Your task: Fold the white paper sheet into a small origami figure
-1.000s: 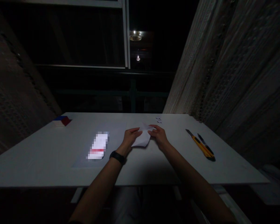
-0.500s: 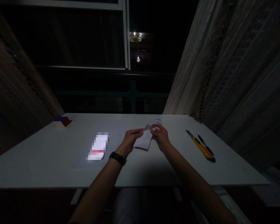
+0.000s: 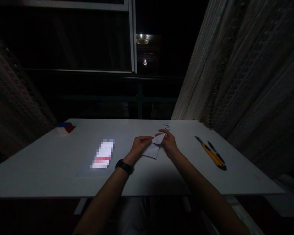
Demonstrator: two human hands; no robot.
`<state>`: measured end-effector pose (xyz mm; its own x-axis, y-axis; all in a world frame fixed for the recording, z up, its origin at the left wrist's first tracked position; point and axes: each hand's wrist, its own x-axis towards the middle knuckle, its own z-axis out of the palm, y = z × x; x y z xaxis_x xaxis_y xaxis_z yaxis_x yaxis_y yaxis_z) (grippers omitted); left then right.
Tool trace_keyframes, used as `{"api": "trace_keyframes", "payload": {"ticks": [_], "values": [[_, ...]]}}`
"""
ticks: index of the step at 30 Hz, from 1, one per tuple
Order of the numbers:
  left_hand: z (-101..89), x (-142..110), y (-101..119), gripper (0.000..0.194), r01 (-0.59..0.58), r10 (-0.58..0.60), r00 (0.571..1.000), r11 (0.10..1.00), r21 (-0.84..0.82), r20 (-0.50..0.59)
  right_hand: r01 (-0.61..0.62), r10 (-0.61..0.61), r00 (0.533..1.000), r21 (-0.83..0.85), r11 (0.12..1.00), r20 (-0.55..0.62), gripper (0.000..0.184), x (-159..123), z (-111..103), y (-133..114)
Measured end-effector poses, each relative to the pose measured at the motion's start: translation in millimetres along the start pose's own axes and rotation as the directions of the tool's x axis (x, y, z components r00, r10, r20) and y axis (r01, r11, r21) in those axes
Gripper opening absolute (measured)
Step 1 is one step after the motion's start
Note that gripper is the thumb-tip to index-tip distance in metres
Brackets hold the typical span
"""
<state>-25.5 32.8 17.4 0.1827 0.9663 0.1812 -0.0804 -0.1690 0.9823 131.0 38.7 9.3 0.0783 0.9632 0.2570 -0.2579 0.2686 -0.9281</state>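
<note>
A small folded piece of white paper (image 3: 152, 151) is held between my two hands, a little over the middle of the table. My left hand (image 3: 139, 146) pinches its left edge near the top, thumb and fingers pressed together. On the other side, my right hand (image 3: 169, 143) grips the upper right part, where a pointed flap stands folded over the lower sheet. The right fingertips are partly hidden behind that flap. A dark band (image 3: 124, 166) circles my left wrist.
On the white table (image 3: 51, 163), a lit phone (image 3: 104, 153) lies on a paper sheet (image 3: 123, 137) at left. A colored cube (image 3: 65, 128) sits far left. A yellow utility knife (image 3: 212, 156) and a pen (image 3: 216, 151) lie at right. Small dark marks or scraps (image 3: 166, 125) show behind my hands.
The paper's upper part has turned into a clear pointed flap folded across the lower sheet. My hands have shifted slightly, and the right fingers have spread behind the flap.
</note>
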Motion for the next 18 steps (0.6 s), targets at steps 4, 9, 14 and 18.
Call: {"api": "trace_keyframes", "payload": {"ticks": [4, 9, 14, 18], "values": [[2.2, -0.2, -2.0, 0.046, 0.036, -0.034, 0.999, 0.996, -0.076, 0.028, 0.031, -0.03, 0.997, -0.018, 0.999, 0.074, 0.045, -2.5, 2.2, -2.5], [2.5, 2.3, -6.6, 0.032, 0.037, -0.038, 0.999, 0.999, -0.026, -0.039, 0.022, -0.02, 0.999, -0.046, 0.999, 0.041, 0.048, -0.2, 1.7, -0.5], [0.8, 4.0, -5.8, 0.026, 0.019, -0.019, 0.988, 1.0, -0.003, -0.152, 0.012, -0.014, 0.993, -0.017, 1.0, -0.118, 0.029, 4.2, 0.2, 4.8], [0.4, 3.5, -4.0, 0.023, 0.009, -0.006, 0.973, 1.0, 0.011, -0.232, 0.005, -0.01, 0.998, -0.095, 0.996, -0.056, 0.032, 1.5, 4.8, 3.6]]}}
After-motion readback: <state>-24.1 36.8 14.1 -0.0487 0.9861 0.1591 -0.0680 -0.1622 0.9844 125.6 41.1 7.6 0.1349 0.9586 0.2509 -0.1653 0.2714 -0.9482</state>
